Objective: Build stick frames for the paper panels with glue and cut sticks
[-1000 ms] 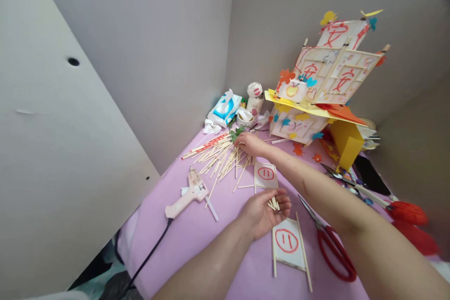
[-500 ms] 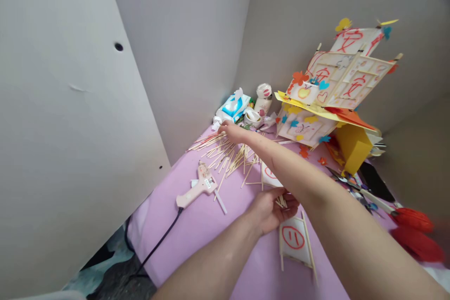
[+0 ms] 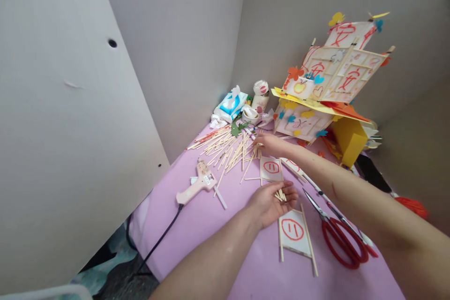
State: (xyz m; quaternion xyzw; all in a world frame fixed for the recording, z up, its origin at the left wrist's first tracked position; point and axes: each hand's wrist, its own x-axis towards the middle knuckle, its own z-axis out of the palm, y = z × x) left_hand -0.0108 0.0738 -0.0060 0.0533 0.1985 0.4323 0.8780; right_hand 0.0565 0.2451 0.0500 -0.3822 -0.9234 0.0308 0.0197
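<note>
My left hand [image 3: 272, 204] lies palm up over the table, its fingers curled round several short wooden sticks [image 3: 280, 195]. Fingertips of my right hand [image 3: 269, 144] are closed on a thin stick at the right end of a spread pile of wooden sticks [image 3: 225, 150]; their tips are partly hidden. Just beyond my left hand is a small stick-framed paper panel [image 3: 271, 168] with a red circle drawn on it. A similar panel [image 3: 294, 234] lies nearer me, and a third one [image 3: 292, 165] is partly covered by my right forearm.
A pink glue gun [image 3: 198, 183] with a black cord rests left on the purple tablecloth [image 3: 204, 232]. Red-handled scissors [image 3: 342, 239] lie at right. Behind stand a decorated stick-and-paper house [image 3: 326, 84], a wipes pack [image 3: 230, 105] and a white bottle [image 3: 260, 96]. Walls close off the back.
My right hand has drawn back from the far left of the stick pile to its right end. The scissors have come into view from under my right arm. My left hand stays almost still.
</note>
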